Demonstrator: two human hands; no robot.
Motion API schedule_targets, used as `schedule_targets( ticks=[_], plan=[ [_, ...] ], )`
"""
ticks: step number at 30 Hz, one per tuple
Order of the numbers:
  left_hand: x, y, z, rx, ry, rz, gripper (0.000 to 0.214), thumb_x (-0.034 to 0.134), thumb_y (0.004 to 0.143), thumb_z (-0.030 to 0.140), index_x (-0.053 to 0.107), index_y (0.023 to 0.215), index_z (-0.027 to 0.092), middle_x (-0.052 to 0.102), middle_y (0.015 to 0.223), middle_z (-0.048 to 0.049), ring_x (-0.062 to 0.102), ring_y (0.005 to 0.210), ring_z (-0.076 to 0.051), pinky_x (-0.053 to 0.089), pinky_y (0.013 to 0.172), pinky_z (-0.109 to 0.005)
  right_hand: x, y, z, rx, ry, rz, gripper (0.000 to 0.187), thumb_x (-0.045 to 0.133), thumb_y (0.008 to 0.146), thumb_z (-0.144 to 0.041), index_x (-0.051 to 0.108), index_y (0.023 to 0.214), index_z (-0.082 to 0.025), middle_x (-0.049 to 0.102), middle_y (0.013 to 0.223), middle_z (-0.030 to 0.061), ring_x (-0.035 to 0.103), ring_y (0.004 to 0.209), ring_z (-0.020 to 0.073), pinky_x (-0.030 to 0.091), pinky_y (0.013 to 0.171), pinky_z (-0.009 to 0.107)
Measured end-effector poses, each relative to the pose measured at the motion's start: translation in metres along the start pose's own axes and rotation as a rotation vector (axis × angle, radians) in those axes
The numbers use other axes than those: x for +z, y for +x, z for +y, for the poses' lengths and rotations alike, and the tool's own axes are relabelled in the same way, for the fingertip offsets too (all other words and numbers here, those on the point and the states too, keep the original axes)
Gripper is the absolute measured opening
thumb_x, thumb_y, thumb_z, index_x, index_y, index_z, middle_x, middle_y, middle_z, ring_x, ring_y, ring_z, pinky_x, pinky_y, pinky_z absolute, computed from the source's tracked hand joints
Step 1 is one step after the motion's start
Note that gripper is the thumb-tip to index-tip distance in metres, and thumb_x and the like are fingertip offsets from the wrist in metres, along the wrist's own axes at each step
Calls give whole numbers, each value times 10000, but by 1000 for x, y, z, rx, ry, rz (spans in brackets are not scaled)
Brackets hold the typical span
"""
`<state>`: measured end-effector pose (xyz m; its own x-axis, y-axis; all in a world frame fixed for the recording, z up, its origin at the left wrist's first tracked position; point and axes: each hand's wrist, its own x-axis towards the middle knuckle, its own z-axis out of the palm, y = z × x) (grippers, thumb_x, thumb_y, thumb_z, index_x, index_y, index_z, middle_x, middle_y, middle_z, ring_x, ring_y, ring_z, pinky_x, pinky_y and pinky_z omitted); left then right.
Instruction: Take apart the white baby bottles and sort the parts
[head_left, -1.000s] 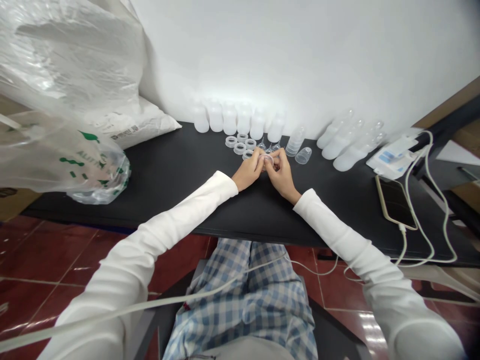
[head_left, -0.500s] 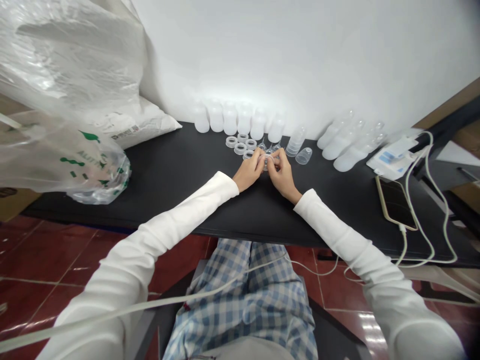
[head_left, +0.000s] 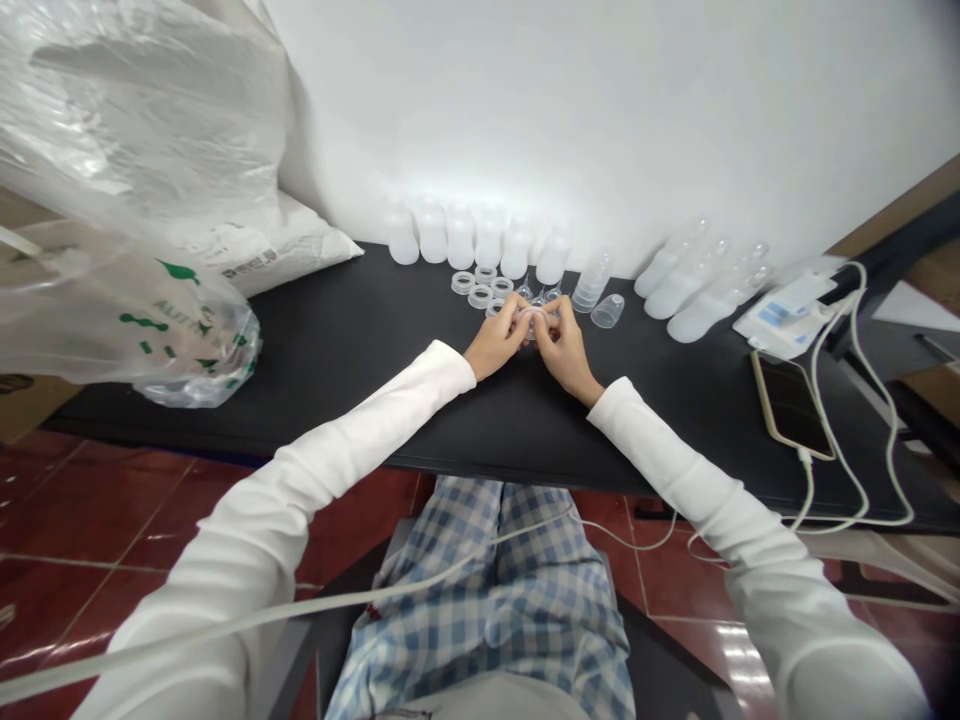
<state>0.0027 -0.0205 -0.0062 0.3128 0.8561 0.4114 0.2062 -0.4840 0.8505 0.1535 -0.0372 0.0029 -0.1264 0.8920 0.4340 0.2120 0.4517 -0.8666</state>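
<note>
My left hand (head_left: pixel 498 337) and my right hand (head_left: pixel 561 345) meet over the black table, both closed on one clear bottle collar ring (head_left: pixel 533 318). Thumbs press at its near side; fingers hide much of it, and whether a nipple sits inside I cannot tell. Just beyond my fingers stand several clear bottle nipples (head_left: pixel 553 293). Left of them lie several loose collar rings (head_left: pixel 481 296). To the right of my right hand, a clear cap (head_left: pixel 607 311) lies tilted beside a stack of clear caps (head_left: pixel 592 280).
Several white baby bottles (head_left: pixel 460 240) stand along the wall. More bottles with nipples and caps (head_left: pixel 697 295) lean at the right, near a white box (head_left: pixel 787 312), a phone (head_left: pixel 796 405) and cables (head_left: pixel 892 430). Large plastic bags (head_left: pixel 202 310) cover the table's left end. A cable (head_left: pixel 315 605) crosses my lap.
Both hands stay at the same spot on the collar ring, with only a slight shift of the fingers and left wrist. Nothing else has visibly moved.
</note>
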Motion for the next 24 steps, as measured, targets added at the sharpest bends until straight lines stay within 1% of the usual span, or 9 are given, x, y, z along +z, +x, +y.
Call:
schedule_targets(
  ticks=[6, 10, 14, 18, 21, 24],
  plan=[
    [-2, -1, 2, 31, 65, 13, 237, 479, 1038, 455, 516, 1000, 224, 687, 710, 13, 668, 628, -148, 516, 653, -261, -1, 1, 6, -1, -3, -12, 510, 571, 889, -767, 433, 880, -277, 699, 710, -8, 636, 580, 164, 505, 540, 335],
    [-3, -1, 4, 18, 102, 26, 229, 479, 1040, 441, 524, 1001, 220, 687, 704, 14, 671, 624, -150, 523, 657, -263, -1, 1, 6, 5, 6, -19, 482, 580, 903, -738, 444, 900, -275, 695, 726, -6, 631, 585, 164, 514, 557, 337],
    [-2, 0, 1, 0, 26, 27, 280, 470, 1040, 496, 498, 997, 220, 703, 735, 1, 671, 627, -138, 532, 649, -258, 0, 2, 8, 28, 60, -45, 482, 591, 899, -731, 445, 943, -273, 678, 735, -19, 647, 631, 163, 553, 620, 337],
    [-1, 1, -4, 8, -26, 13, 313, 445, 1042, 533, 472, 1053, 221, 718, 777, -16, 668, 610, -133, 534, 616, -261, -1, 1, 8, 36, 91, -32, 481, 586, 906, -728, 458, 983, -271, 641, 719, -34, 663, 666, 167, 573, 667, 344],
    [-1, 1, -5, 27, -30, -6, 309, 450, 1035, 529, 457, 1081, 223, 729, 809, -26, 676, 632, -135, 540, 636, -270, -2, 1, 7, 27, 64, -19, 493, 566, 907, -746, 463, 992, -272, 647, 731, -27, 656, 657, 171, 559, 641, 343],
    [-1, 0, -4, 38, -31, -6, 321, 470, 1012, 537, 451, 1075, 223, 728, 838, -34, 686, 684, -139, 543, 678, -278, -2, 1, 6, -26, -16, 4, 499, 543, 914, -755, 466, 987, -268, 671, 756, -7, 632, 635, 171, 516, 600, 335]
  ],
)
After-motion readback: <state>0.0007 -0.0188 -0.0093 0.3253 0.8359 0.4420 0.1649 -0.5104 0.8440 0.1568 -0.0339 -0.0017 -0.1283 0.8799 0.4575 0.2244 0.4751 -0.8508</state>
